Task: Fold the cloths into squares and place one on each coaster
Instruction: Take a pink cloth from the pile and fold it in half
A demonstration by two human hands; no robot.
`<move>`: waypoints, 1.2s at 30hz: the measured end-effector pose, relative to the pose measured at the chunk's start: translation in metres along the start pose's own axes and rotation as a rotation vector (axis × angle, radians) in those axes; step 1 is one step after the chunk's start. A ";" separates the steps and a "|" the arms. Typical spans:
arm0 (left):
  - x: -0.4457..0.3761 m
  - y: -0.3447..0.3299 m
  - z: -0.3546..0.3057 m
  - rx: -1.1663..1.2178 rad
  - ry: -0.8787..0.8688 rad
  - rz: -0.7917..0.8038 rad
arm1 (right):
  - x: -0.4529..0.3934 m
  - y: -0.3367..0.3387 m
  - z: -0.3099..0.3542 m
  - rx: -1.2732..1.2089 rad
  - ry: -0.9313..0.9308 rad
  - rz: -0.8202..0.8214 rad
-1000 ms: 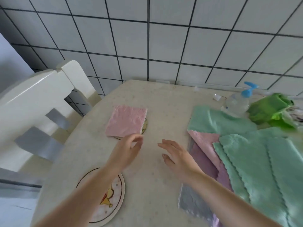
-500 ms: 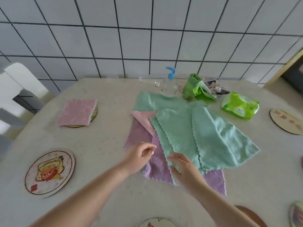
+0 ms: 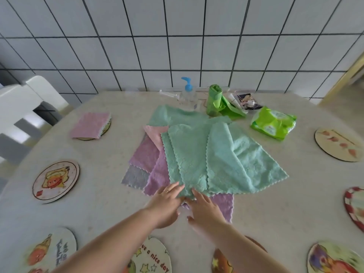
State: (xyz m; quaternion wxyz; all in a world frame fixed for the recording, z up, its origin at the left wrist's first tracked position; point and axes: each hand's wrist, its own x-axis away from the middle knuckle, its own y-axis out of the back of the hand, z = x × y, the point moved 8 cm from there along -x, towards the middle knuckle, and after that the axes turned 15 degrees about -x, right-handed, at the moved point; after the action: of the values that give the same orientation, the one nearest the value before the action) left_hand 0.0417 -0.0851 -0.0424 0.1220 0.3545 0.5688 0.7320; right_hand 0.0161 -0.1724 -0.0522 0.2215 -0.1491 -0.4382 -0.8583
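On table [image 3: 275,203] | green cloths [image 3: 216,158] fanned, scalloped | left hand [image 3: 167,201], right hand [image 3: 204,207] flat on near edge, gripping nothing

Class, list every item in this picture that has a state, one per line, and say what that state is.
Pink cloth: folded square, lying on a coaster.
Green cloths: unfolded, overlapping in a pile.
Purple cloths: unfolded, under the green ones.
Cartoon coaster: bare.
Right coaster: bare.
Left hand: fingers straight, on the pile's near edge.
Right hand: fingers straight, on the pile's near edge.
Wipes pack: lying flat.
Pump bottle: upright.
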 end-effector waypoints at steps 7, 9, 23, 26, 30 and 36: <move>-0.018 0.008 -0.002 0.023 -0.002 -0.055 | -0.010 0.008 -0.011 -0.010 0.075 -0.074; -0.024 0.007 0.001 0.024 -0.012 -0.054 | -0.012 0.017 -0.011 -0.068 0.101 -0.118; -0.046 0.025 0.012 0.014 -0.022 -0.118 | -0.030 0.036 -0.014 -0.240 0.016 -0.059; -0.045 0.023 0.016 0.024 -0.005 -0.112 | -0.030 0.032 -0.015 -0.212 -0.016 -0.086; -0.041 0.021 0.015 0.011 -0.028 -0.088 | -0.028 0.029 -0.011 -0.189 0.004 -0.120; -0.045 0.031 0.018 0.012 -0.031 -0.098 | -0.017 0.074 0.000 -0.362 0.163 -0.281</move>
State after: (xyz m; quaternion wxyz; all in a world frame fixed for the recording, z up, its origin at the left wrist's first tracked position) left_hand 0.0928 -0.1076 -0.0287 0.1645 0.3382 0.5879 0.7162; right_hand 0.0685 -0.2066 -0.0091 0.1042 -0.0542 -0.2742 -0.9545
